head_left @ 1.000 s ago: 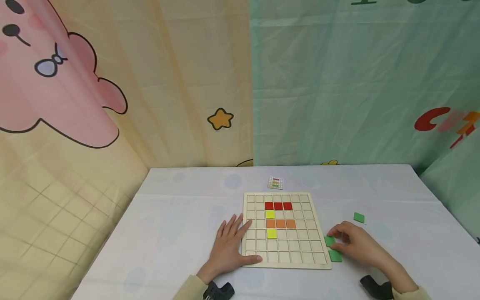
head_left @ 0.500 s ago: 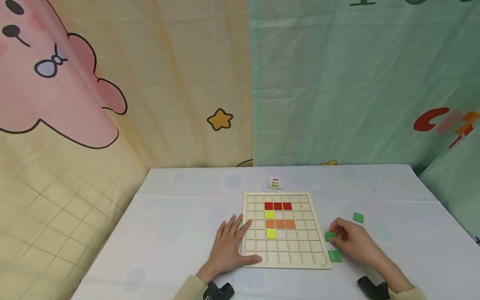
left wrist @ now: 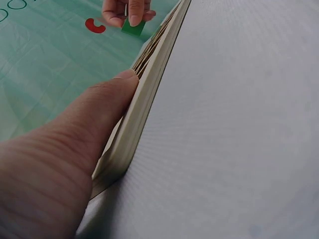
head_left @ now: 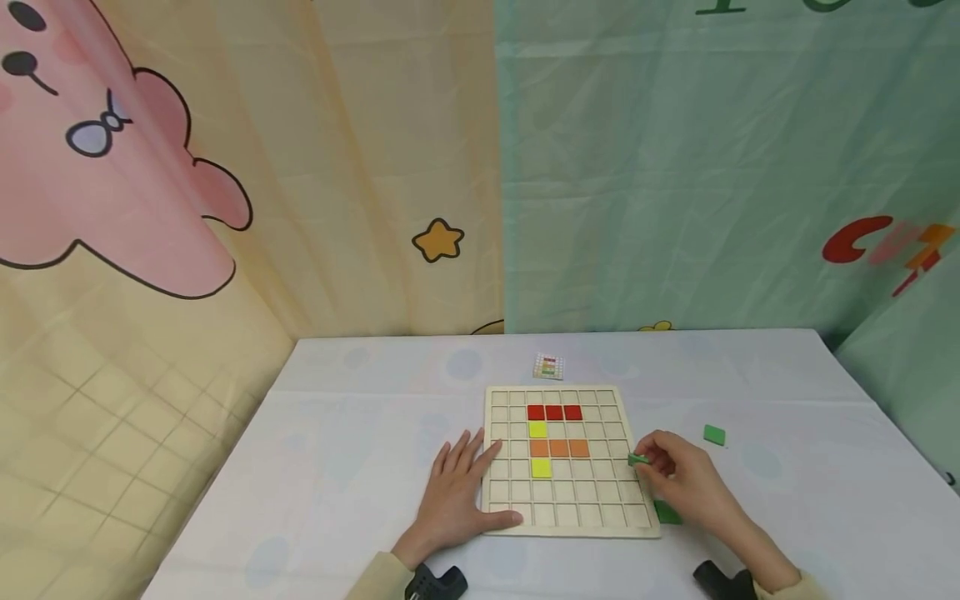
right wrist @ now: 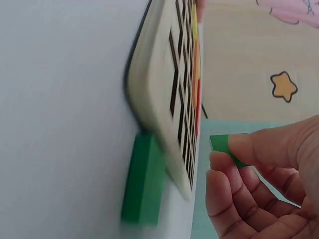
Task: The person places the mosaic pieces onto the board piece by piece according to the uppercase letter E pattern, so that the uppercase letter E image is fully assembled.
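Observation:
A pale wooden grid board point(head_left: 600, 517) lies on the table with several coloured square tiles set in it: a row of red tiles point(head_left: 554, 412), a row of orange tiles point(head_left: 559, 448) and two yellow tiles point(head_left: 541, 468). My left hand point(head_left: 456, 492) rests spread on the board's left side, its thumb point(left wrist: 107, 102) on the near edge. Between thumb and fingers my right hand point(head_left: 686, 475) pinches a green tile point(right wrist: 222, 143), held up over the board's right edge. Another green tile point(right wrist: 143, 181) lies against the board's right side, partly behind the right hand in the head view.
One more green tile point(head_left: 715, 435) lies on the table to the right. A small card point(head_left: 548, 367) printed with a coloured grid pattern sits just beyond the board. Printed curtains point(head_left: 375, 167) hang behind the table point(head_left: 337, 433).
My right hand has lifted the green tile from the table beside the board and carried it left over the board's right edge. My left hand stays in place.

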Demonstrator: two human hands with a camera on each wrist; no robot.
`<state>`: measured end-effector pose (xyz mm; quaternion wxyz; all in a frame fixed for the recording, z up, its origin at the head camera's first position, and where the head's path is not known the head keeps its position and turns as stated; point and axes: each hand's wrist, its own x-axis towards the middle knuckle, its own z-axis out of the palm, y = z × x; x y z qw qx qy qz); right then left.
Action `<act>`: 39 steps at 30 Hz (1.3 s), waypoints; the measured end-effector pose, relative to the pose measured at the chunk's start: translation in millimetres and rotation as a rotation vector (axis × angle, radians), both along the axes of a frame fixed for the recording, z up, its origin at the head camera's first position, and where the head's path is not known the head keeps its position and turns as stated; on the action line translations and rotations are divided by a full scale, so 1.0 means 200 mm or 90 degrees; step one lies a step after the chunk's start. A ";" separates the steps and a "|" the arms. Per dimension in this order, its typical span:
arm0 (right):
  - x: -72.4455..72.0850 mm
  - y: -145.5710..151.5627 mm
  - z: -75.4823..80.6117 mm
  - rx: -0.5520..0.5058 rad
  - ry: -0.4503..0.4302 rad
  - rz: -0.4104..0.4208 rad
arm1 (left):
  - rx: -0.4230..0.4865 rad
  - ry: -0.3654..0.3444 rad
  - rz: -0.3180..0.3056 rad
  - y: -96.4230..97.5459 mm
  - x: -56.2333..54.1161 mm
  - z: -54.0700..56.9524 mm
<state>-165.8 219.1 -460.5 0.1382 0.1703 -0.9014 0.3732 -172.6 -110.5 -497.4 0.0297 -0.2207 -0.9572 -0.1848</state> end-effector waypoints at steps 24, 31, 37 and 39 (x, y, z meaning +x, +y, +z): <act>0.00 -0.45 0.01 0.068 -0.098 0.167 | -0.008 0.033 -0.007 0.00 -0.01 -0.01; -0.02 -0.48 0.02 0.098 -0.124 0.150 | -0.006 0.029 -0.006 0.00 0.00 -0.01; -0.02 -0.48 0.02 0.118 -0.103 0.125 | -0.010 0.026 -0.005 0.00 0.00 -0.01; -0.01 -0.48 0.02 0.124 -0.093 0.117 | -0.010 0.027 -0.006 0.00 0.00 -0.01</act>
